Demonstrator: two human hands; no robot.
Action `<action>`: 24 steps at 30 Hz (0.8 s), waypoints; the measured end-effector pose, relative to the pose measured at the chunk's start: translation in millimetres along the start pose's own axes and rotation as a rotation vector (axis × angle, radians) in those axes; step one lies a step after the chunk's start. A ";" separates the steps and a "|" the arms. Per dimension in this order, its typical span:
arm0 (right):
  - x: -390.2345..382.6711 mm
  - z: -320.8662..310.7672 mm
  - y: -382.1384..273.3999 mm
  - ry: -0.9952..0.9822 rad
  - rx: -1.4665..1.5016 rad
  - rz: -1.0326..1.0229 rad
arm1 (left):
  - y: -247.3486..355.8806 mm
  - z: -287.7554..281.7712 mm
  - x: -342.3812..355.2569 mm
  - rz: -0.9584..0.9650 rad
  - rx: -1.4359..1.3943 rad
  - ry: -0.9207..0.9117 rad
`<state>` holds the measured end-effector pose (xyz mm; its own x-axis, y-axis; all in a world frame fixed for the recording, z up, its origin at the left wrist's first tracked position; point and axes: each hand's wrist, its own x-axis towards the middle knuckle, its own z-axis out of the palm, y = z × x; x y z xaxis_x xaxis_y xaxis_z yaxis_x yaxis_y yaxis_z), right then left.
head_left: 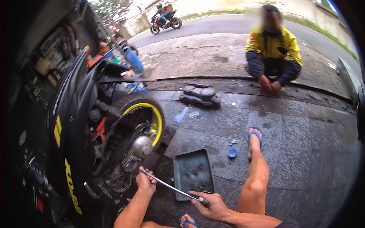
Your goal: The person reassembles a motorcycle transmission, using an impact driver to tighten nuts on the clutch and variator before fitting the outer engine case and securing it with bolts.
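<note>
A long, thin chrome wrench bar [171, 186] slants down to the right between my hands, above a dark tray. My left hand [146, 183] is closed round its upper end, close to the scooter's engine. Around the lower end, where a thicker metal head shows, my right hand [211, 207] is closed too. Beside my left hand stands the black scooter [72, 125], with yellow marks, a yellow-rimmed rear wheel [157, 117] and a rounded silver engine housing [142, 147]. An exposed round part [119, 183] sits low on the engine. The tray [185, 169] holds several small metal pieces.
A black engine cover [199, 96] lies on the tiles beyond the tray. Right of the tray are a blue round cap [232, 153] and several small rings [231, 141]. Across from me crouches a person in a yellow jacket [291, 43]. A motorcycle [166, 22] passes on the road.
</note>
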<state>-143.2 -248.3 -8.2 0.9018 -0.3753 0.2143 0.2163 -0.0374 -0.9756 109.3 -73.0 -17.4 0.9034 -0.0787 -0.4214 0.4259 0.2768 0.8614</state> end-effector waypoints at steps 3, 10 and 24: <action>0.5 7.7 -7.6 0.002 -0.013 0.008 | 8.5 -8.9 4.3 0.010 -0.120 0.026; 1.4 7.5 2.4 -0.003 -0.073 -0.118 | 13.1 -1.9 -3.5 0.098 -0.041 0.070; -4.1 7.4 15.0 0.015 0.201 0.205 | 14.7 6.9 -8.0 0.133 -0.064 0.046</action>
<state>-140.8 -240.5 -23.3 0.9290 -0.3698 0.0115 0.1012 0.2240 -0.9693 108.6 -74.9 0.5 0.9478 0.0057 -0.3189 0.2977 0.3425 0.8911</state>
